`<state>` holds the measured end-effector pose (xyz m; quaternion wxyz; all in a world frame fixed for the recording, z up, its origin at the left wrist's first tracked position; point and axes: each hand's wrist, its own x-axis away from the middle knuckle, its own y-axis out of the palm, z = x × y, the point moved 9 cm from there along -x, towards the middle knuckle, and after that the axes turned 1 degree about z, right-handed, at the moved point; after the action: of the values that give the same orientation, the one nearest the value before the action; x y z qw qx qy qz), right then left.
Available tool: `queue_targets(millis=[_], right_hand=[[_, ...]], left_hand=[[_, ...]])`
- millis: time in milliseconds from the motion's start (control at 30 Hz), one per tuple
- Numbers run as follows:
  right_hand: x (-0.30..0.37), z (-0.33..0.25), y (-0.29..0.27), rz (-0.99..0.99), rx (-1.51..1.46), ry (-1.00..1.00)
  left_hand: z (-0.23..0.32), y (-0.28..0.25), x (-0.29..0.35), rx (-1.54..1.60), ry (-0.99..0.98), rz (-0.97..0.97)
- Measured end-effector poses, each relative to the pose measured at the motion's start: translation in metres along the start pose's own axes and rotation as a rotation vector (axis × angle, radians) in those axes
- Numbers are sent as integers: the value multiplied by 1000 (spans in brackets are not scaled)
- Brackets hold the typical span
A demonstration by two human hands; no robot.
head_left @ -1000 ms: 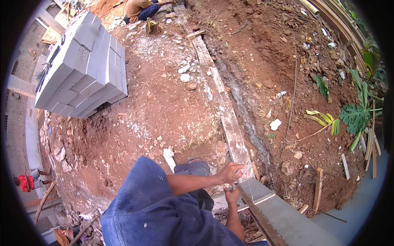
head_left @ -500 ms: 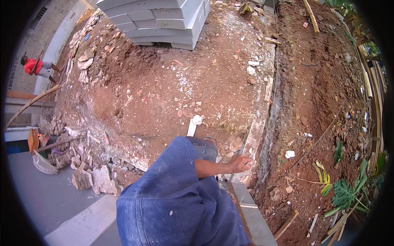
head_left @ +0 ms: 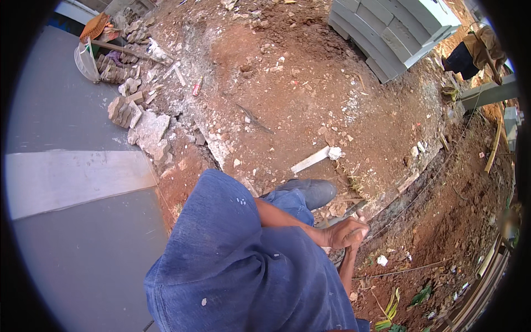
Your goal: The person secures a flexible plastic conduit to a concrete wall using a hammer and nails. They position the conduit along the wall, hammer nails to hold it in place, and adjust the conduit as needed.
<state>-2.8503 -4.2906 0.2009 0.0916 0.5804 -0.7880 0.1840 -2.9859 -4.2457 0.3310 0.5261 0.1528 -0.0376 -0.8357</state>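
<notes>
Both hands meet in front of my blue shirt, at the edge of the broken concrete strip. My left hand (head_left: 343, 232) is closed, fingers curled, pressed against my right hand (head_left: 358, 228). The right forearm rises from below to meet it, and most of that hand's fingers are hidden. Anything held between them is hidden or too small to make out. Close by, a thin string (head_left: 420, 196) stretches along the concrete edge. My dark boot (head_left: 321, 193) stands on the dirt just beyond the left forearm.
Grey blocks (head_left: 387, 33) are stacked at the upper right, near another person (head_left: 470, 55). A pale strip (head_left: 311, 159) lies ahead of my boot. Rubble (head_left: 149, 130) borders the grey slab (head_left: 66, 122) at left. Loose reddish soil and plants (head_left: 391, 307) lie to the right.
The view has swung left, so the block stack appears farther right. The person in red is out of view; another person shows. My right forearm has come into view, its hand meeting my left.
</notes>
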Motion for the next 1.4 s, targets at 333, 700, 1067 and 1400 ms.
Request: queue_targets(millis=[333,700,1067,1400], right_hand=[[49,93,122,-656,418,315],[-61,48,212,-297,577,89],[59,-61,500,-853,799,350],[63,-46,471,-638,1081,228]], left_hand=[[70,-255,24,495,8,957],[108,-388,104,486,28,1066],[143,-541,170,869,-246,1184],[293,-799,274,732,141,1198]])
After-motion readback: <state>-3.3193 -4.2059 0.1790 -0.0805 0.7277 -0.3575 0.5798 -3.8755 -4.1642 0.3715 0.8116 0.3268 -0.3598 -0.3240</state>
